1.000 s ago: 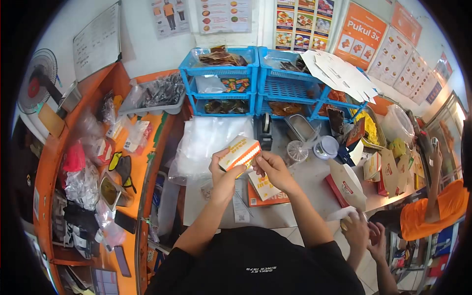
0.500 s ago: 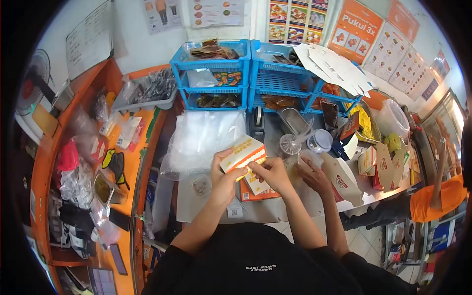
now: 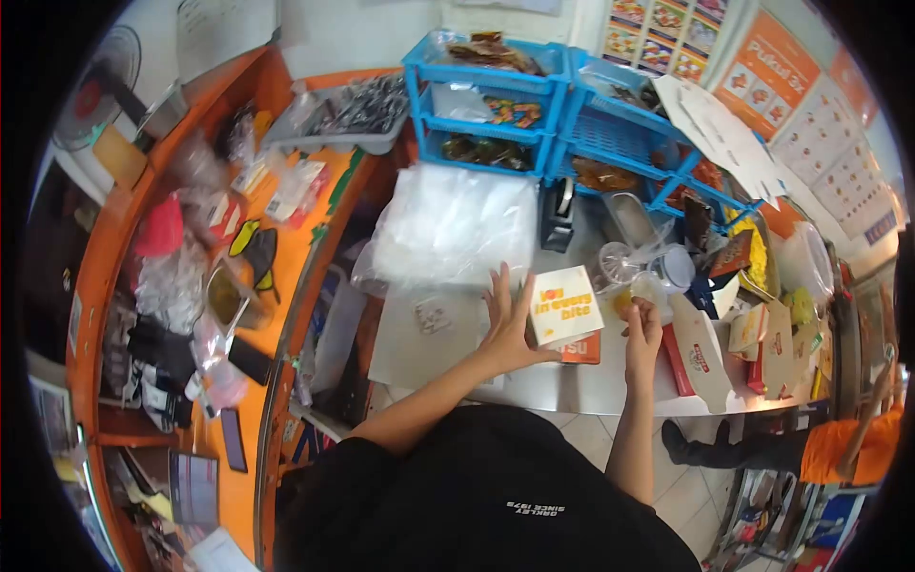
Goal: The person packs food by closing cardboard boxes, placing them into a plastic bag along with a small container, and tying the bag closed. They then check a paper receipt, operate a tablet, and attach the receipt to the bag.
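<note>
A small white carton point(image 3: 564, 307) with orange and yellow lettering stands on the worktop, over a flat orange box point(image 3: 581, 350) that it partly covers. My left hand point(image 3: 512, 324) is at the carton's left side, fingers spread, thumb along its lower edge. To the carton's right, my right hand point(image 3: 642, 334) is raised with curled fingers, thumb and fingertips together; I cannot tell what they hold. Just beyond those fingertips is a clear plastic cup point(image 3: 650, 287), with a lidded tub point(image 3: 674, 268) behind it.
Clear plastic bags point(image 3: 453, 224) are piled at the back, beside a black tape dispenser point(image 3: 558, 221). Blue basket racks point(image 3: 486, 124) line the wall. Red and white cartons point(image 3: 701, 353) stand at right. An orange side counter point(image 3: 315, 248) holds clutter. A person in orange point(image 3: 848, 446) is at far right.
The white carton has gone from between both hands to the worktop. My left hand has opened; my right hand has moved right. Another person's hand has left. The view has shifted.
</note>
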